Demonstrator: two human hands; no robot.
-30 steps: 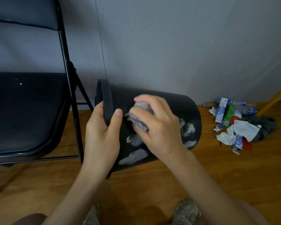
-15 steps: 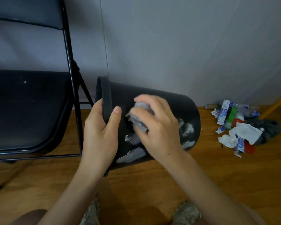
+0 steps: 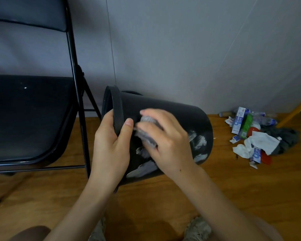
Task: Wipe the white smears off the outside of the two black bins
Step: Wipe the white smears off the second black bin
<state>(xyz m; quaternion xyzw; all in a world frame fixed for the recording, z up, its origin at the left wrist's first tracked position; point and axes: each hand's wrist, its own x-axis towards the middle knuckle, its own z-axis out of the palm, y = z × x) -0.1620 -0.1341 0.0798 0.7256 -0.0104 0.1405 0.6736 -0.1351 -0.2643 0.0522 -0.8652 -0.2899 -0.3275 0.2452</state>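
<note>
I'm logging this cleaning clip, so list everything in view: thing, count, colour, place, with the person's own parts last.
bin: 1 in view, black, tipped on its side above the floor, held in both hands
smears: several, white, on the bin's outer wall, near the base and below the right hand
cloth: 1, grey, bunched against the bin's wall
folding chair: 1, black, left, by the wall
litter pile: 1, mixed white, blue, green, red and dark grey, floor at right
floor: wood, brown
wall: grey, behind
shoes: 2, greyish, bottom edge
left hand: grips the bin's rim
right hand: holds the cloth on the bin
</note>
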